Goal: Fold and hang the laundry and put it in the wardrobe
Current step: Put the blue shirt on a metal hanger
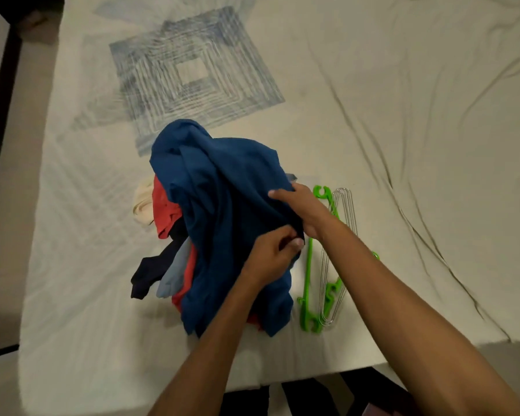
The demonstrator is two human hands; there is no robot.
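A crumpled blue garment [216, 205] lies on top of a laundry pile on the bed. Under it show a red piece [164, 210], a dark navy piece [150, 273], a light blue piece [173, 273] and a cream piece [143, 199]. My left hand [272, 253] pinches the blue garment's right edge with curled fingers. My right hand [300, 210] grips the same edge just above it, thumb laid over the cloth. Green plastic hangers [308, 283] and thin wire hangers [341, 217] lie right of the pile, partly under my right forearm.
The bed [403, 115] has a wrinkled off-white sheet with a blue square pattern [192, 73] at the back. Its near edge runs along the bottom, with dark floor below. A dark frame [0, 94] borders the left side.
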